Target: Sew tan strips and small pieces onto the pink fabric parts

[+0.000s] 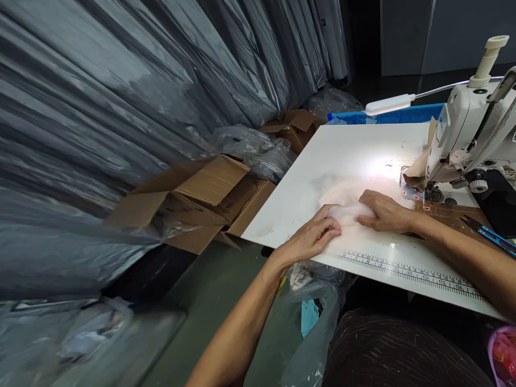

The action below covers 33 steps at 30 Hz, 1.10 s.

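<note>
A pale pink piece of fabric point(350, 196) lies on the white sewing table point(342, 150), brightly lit by the lamp. My left hand point(312, 236) rests on the fabric's near left edge with fingers curled, pinching it. Flat on the fabric just to the right lies my right hand point(381, 211), fingers together and pressing it down. Both hands sit left of the sewing machine's point(463, 134) needle area point(429, 191).
A ruler strip point(407, 270) runs along the table's front edge. Blue-handled snips point(489, 235) lie on brown card at right. Open cardboard boxes point(201, 199) and plastic bags stand on the floor at left, below grey plastic-wrapped rolls point(141, 91). A bag point(314, 301) hangs under the table.
</note>
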{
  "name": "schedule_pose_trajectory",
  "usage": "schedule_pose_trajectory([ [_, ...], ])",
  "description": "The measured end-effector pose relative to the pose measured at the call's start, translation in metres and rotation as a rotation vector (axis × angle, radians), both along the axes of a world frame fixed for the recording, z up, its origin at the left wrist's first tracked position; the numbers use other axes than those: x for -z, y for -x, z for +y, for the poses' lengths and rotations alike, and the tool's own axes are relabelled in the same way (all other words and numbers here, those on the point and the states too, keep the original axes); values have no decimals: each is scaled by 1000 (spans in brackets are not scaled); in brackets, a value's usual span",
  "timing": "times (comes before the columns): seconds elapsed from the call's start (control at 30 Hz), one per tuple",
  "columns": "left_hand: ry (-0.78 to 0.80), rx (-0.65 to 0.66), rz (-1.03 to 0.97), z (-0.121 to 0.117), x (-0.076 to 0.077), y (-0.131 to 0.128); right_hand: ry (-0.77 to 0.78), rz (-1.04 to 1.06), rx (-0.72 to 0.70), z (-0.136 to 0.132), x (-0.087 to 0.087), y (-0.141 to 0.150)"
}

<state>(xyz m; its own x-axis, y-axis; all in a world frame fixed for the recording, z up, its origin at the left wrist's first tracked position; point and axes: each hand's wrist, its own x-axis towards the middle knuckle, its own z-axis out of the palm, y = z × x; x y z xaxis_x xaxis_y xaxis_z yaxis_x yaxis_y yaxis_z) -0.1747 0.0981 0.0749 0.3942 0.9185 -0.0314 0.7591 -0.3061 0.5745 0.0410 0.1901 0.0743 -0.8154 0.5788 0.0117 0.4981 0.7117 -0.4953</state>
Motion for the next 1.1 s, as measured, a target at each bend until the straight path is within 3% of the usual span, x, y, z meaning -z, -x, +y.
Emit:
schedule_pose_trajectory([
  [0.27,13,2,-79,11,1,5,16,-3,16,-1,-1,1],
  [0.5,-249,94,-38,17,10,11,-18,15,-5,0,2,0],
  [0.63,-211,131,-19,14,9,12,-13,9,-5,0,2,-1],
  [0.83,8,92,-44,7,-3,10,-1,9,11,-1,0,0],
  [1.1,25,73,-106,13,-6,8,6,-13,6,-2,-4,-1],
])
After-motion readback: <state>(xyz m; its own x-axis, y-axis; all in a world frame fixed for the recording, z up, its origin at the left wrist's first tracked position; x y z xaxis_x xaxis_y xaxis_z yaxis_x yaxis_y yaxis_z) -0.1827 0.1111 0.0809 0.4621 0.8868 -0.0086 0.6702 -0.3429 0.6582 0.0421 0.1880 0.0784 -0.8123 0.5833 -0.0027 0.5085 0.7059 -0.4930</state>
